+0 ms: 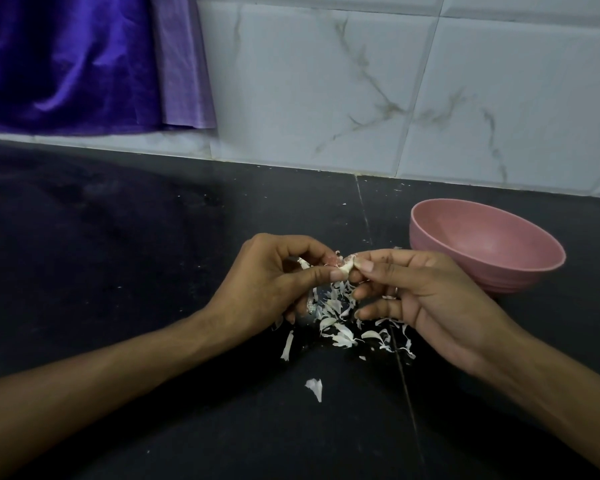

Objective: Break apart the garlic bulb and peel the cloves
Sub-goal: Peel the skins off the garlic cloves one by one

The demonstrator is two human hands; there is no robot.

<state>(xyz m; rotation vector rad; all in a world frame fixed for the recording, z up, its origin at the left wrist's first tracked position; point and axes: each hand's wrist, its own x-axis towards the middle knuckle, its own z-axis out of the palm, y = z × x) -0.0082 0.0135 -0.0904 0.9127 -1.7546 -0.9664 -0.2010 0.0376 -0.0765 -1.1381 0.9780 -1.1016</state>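
Black counter (118, 237) under white tile: I log a garlic clove (343, 266) pinched at centre between left hand (267, 282) and right hand (426, 299), peel scraps (343, 327) at 6 o'clock, pink bowl (489, 247) at 2 o'clock; risk, I judge: slick clove slipping free.

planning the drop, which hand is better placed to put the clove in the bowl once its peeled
Probably the right hand. It pinches the small white garlic clove together with the left hand, and the empty pink round bowl sits just beyond it on the right; the left would have to cross over.
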